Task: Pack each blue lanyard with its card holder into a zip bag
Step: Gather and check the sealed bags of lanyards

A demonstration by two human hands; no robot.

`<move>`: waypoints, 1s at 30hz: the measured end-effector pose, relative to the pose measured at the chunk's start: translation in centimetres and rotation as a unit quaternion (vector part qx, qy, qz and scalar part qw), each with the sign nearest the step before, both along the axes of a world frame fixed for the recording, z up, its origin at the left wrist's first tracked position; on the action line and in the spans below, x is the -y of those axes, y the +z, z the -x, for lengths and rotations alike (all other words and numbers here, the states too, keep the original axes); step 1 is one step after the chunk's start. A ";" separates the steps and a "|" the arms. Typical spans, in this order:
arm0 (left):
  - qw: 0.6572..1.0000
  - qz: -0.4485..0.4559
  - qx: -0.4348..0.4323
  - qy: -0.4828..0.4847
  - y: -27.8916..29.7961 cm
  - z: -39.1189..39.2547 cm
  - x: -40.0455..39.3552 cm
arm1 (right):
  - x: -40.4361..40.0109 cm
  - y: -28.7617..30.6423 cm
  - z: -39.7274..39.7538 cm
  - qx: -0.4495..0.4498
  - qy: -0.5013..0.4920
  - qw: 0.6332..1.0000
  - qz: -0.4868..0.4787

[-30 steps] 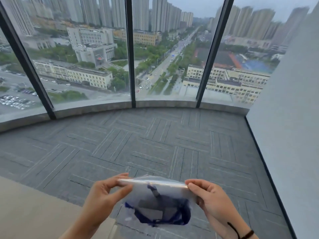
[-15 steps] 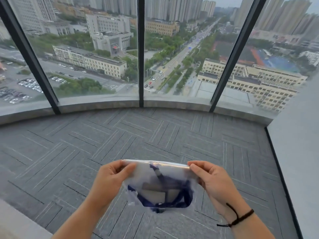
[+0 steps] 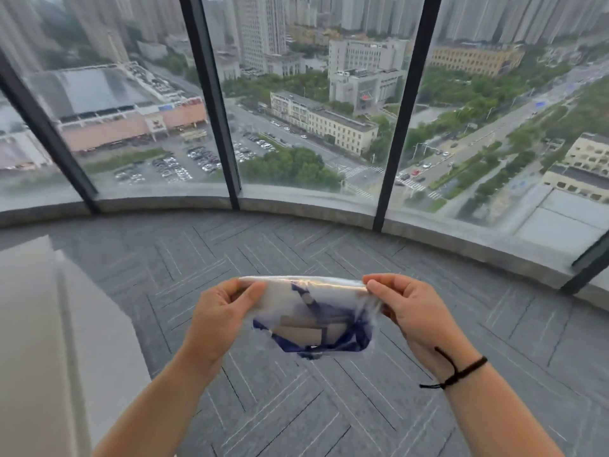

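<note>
"Where is the zip bag point(image 3: 306, 303)?"

"Up in the air. My left hand point(image 3: 220, 316) pinches its top at nine o'clock, my right hand point(image 3: 412, 311) at three. The blue lanyard point(image 3: 333, 343) and card holder point(image 3: 304, 328) are inside."

"Heavy?"

"No, it looks light, soft and slippery, so I hold the stiff zip edge. It's higher now, and I've turned left."
</note>
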State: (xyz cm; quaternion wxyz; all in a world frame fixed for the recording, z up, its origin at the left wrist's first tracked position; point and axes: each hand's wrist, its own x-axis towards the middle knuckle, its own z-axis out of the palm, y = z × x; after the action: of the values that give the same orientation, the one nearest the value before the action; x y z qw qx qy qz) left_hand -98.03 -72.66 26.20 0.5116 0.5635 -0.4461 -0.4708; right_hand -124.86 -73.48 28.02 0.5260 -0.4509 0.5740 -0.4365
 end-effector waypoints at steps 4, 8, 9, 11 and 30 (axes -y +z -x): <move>0.997 -0.003 -0.016 0.070 -0.8 -3.1 3.9 | 7.1 0.0 -3.3 -0.017 0.094 0.995 0.012; 0.992 0.000 -0.031 0.122 -2.4 -8.1 8.4 | 14.3 -1.3 -8.7 -0.054 0.177 0.983 0.017; 0.991 0.002 -0.035 0.131 -2.8 -9.6 9.7 | 16.2 -1.6 -10.3 -0.064 0.187 0.980 0.024; 0.987 0.007 -0.045 0.153 -3.3 -12.6 12.4 | 20.1 -2.3 -13.8 -0.076 0.198 0.976 0.044; 0.918 0.009 0.006 0.397 -2.8 -40.2 31.7 | 51.8 -3.3 -49.1 0.007 0.407 0.913 0.036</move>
State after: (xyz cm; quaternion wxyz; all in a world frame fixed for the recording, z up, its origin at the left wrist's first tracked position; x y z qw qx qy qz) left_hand -57.88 -104.38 23.45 0.6586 0.6927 -0.1928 -0.2217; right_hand -75.72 -125.27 24.75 0.6456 -0.6607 0.3212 -0.2085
